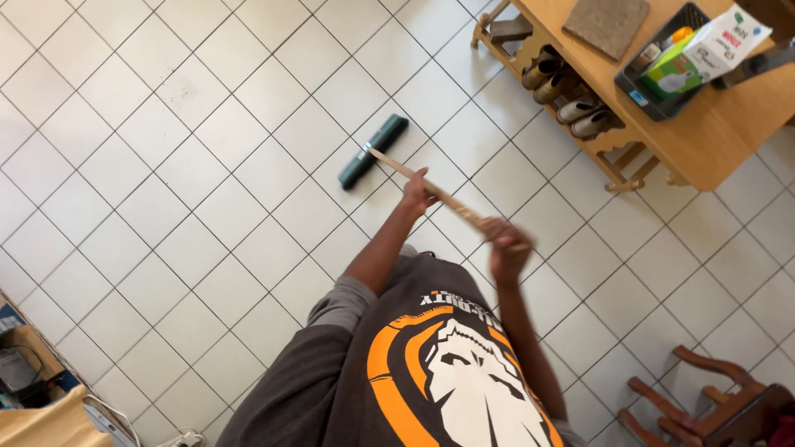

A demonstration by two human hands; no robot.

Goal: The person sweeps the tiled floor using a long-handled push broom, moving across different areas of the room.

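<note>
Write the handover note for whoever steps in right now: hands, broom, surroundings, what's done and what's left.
Left hand: shut around the broom handle, lower down the stick.
Right hand: shut on the upper end of the same handle, blurred.
Broom head: dark green, flat on the white tiled floor, ahead of the person.
Nearby: wooden table with a shoe shelf underneath, wooden chair at lower right.
Done: cannot tell; no swept pile shows.
Left: faint specks on the tiles at upper left.

Both bare arms reach forward toward 12 o'clock. The left hand [416, 192] is closed in a fist farther out; the right hand [507, 248], blurred, is clenched nearer the body, toward 4 o'clock from it.
</note>
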